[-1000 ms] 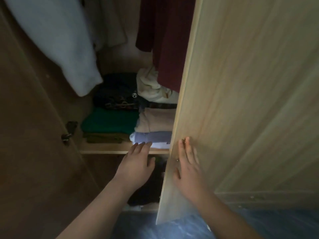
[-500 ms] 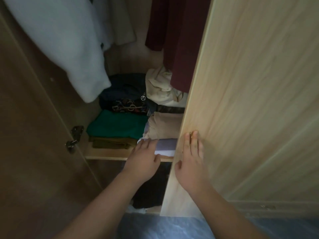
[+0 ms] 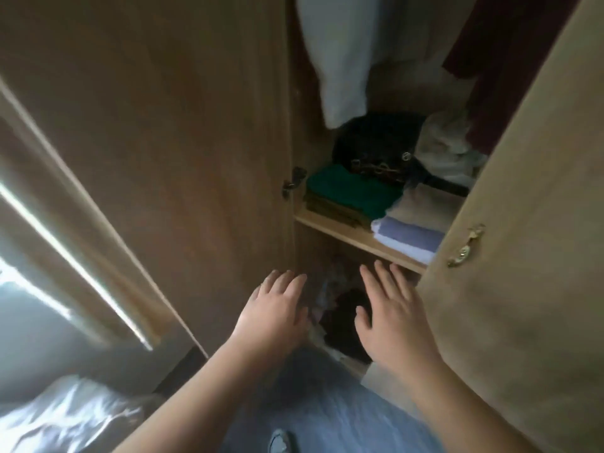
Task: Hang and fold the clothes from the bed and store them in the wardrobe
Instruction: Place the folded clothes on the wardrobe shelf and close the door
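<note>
While both hands hang in front of the open wardrobe [image 3: 359,238], neither holds anything — the left hand [image 3: 274,313] and the right hand [image 3: 390,317] are apart, fingers straight and spread, palms turned toward the lower compartment. Whether the left fingertips touch the brown left door [image 3: 170,152] cannot be told; the right hand sits just beside the near edge of the pale right door [image 3: 529,223] but looks clear of it.

On the shelf, folded clothes lie in stacks: a green piece [image 3: 351,191] on the left atop an olive one, a lilac piece [image 3: 408,238] at the near right with a beige fold behind it, and a dark bundle [image 3: 376,142] and a cream one farther back. A white garment [image 3: 336,60] and a maroon garment [image 3: 470,44] hang above. Below the shelf a loose, dark heap [image 3: 343,308] lies in shadow, too dim to sort out.

Storing on this shelf looks done for now, so the step in hand seems to be leaving the wardrobe. A corner of the bed [image 3: 65,416] shows at the near left — the next move probably calls for turning that way to fetch another garment, or else swinging the two doors shut if nothing remains; the view does not show what the bed holds.
</note>
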`<state>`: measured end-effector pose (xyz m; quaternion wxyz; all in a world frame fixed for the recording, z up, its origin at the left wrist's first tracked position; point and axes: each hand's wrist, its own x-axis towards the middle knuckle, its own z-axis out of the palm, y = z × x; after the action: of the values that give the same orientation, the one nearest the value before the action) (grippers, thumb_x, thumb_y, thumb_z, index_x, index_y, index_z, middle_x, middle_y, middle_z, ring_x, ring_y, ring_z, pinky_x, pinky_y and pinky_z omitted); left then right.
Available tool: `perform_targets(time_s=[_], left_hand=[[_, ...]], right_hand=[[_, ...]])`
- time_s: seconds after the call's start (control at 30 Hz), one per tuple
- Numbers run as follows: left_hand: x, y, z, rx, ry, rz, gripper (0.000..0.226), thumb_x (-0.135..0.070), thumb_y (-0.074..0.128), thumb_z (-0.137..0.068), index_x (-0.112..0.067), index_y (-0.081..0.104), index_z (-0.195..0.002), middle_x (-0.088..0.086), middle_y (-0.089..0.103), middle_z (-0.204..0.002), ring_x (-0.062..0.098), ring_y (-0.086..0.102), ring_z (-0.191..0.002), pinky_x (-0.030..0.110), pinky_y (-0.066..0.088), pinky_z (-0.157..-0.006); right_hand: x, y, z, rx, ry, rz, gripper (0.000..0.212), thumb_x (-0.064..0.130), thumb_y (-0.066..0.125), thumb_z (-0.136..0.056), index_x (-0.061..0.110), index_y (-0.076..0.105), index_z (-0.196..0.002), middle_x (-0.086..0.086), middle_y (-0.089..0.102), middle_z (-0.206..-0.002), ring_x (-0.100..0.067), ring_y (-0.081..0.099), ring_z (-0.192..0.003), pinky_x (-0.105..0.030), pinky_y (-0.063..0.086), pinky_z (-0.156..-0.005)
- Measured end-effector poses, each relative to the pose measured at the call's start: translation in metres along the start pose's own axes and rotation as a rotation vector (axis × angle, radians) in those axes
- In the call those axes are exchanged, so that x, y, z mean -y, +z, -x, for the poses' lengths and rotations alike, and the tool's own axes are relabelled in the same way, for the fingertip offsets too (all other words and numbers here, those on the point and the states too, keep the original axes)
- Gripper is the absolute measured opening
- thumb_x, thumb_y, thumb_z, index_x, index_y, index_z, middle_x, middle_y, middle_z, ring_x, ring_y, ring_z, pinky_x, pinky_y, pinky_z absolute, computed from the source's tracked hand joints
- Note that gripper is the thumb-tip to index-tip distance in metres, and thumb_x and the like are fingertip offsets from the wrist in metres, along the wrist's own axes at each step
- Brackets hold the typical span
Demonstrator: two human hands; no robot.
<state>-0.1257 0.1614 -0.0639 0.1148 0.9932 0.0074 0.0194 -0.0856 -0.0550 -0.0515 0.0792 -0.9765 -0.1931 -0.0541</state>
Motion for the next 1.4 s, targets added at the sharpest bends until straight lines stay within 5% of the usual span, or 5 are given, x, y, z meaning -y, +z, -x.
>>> perform_targets(time_s=[0.1,0.57,0.8,1.13,1.4], left_hand=[[0.043,-0.020,0.046,-0.002,-0.081,-0.071,0.069,-0.052,0.021,-0.088,-0.025,0.028,-0.152,-0.003,0.034,-0.155,0.024,0.023,-0.148,0.040,0.022,-0.120],[0.208,-0.120,0.079,-0.272,-0.250,0.168,0.032,-0.028,0.043,-0.094,-0.024,0.044,-0.126,-0.004,0.056,-0.130,0.024,0.046,-0.124,0.041,0.046,-0.094],[0.200,-0.113,0.068,-0.197,-0.196,0.608,0.016,-0.029,0.048,-0.085,-0.033,0.032,-0.087,-0.011,0.059,-0.077,0.012,0.059,-0.064,0.030,0.042,-0.051],[0.126,-0.076,0.090,-0.137,0.140,0.699,0.055,-0.015,0.050,-0.084,-0.031,0.036,-0.136,-0.009,0.050,-0.131,0.011,0.057,-0.108,0.032,0.057,-0.088],[0.035,-0.052,0.032,-0.201,0.486,0.450,0.059,-0.003,0.052,-0.084,-0.030,0.042,-0.136,-0.003,0.032,-0.157,0.020,0.030,-0.143,0.029,0.029,-0.114]], right_hand=[[0.043,0.007,0.000,0.034,-0.081,-0.062,0.068,0.045,0.042,-0.096,0.027,0.019,-0.158,0.000,0.016,-0.165,-0.022,0.009,-0.152,-0.039,0.014,-0.124],[0.240,-0.001,-0.016,-0.020,-0.155,-0.215,0.064,0.044,0.043,-0.098,0.030,0.020,-0.156,0.006,0.018,-0.164,-0.017,0.008,-0.152,-0.034,0.018,-0.120],[0.263,0.001,0.009,-0.063,-0.013,-0.274,0.062,0.040,0.047,-0.098,0.032,0.022,-0.155,0.008,0.019,-0.164,-0.015,0.010,-0.152,-0.035,0.018,-0.120],[0.201,-0.012,0.057,-0.213,0.182,-0.287,0.064,0.032,0.056,-0.096,0.035,0.025,-0.152,0.011,0.026,-0.160,-0.010,0.020,-0.149,-0.025,0.014,-0.113],[0.111,-0.036,0.081,-0.325,0.293,-0.389,0.062,0.022,0.055,-0.096,0.029,0.029,-0.152,0.010,0.028,-0.159,-0.008,0.024,-0.148,-0.037,0.030,-0.119]])
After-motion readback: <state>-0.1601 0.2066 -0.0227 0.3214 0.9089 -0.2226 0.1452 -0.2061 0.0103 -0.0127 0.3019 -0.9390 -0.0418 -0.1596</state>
